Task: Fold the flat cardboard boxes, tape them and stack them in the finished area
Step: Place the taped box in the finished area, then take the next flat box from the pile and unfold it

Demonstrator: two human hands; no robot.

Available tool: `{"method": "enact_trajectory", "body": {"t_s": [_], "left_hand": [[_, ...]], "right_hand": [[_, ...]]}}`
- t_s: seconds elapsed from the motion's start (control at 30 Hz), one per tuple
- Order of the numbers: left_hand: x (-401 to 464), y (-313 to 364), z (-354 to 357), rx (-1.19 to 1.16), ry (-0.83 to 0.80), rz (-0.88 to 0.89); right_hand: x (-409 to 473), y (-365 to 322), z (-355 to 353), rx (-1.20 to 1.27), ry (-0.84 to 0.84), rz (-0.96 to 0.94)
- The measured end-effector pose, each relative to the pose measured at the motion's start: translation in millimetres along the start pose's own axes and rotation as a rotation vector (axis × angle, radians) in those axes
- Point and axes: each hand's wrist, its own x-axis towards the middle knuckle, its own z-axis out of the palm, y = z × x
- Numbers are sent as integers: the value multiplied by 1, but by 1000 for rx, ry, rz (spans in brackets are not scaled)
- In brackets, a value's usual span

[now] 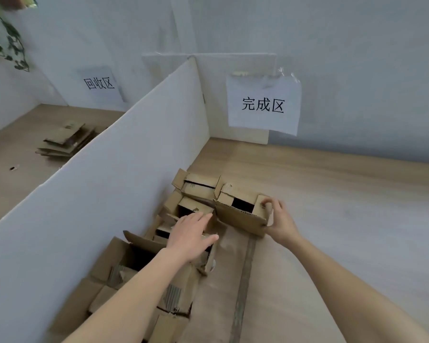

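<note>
Beside the divider: folded brown cardboard box [242, 214], top flaps up, sits on the pale wood floor [344, 219] under the white paper sign printed 完成区 [263, 105].
Right hand [280, 220]: fingers curled over the box's right edge, thumb low; grips it.
Left hand [192, 235]: fingers straight, flat over the row of brown cardboard boxes [193, 194]; holds nothing.
Step, judged: seating the box against the row. Push square, keep flaps clear of neighbours.
Edges: white divider panel [124, 169] bounds the left; wall behind.
Open room: bare floor to the right.
Elsewhere: flat cardboard pile [65, 142] beyond the divider.
</note>
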Motion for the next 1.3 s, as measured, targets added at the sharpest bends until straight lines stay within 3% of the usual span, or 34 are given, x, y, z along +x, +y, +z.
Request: {"method": "enact_trajectory", "body": {"t_s": [0.23,0.47,0.73,0.9,1.07,1.3], "left_hand": [[-12,34,-20,29,54,54],[-72,98,-100,-8,195,162],[-212,179,-199,-52,444,329],[-319,220,-229,-111,500,417],[-401,265,-254,-127,522,505],[-489,379,-265,-112,521,692]], "right_hand": [[-52,-19,-47,-274,0,-20],[-149,-101,-148,-504,102,-98],[-337,-207,-239,-710,308,-121],[-461,-245,-267,-762,412,-76],[-572,-259,-301,-800,510,-22],[-721,-222,-364,-794,635,139]]}}
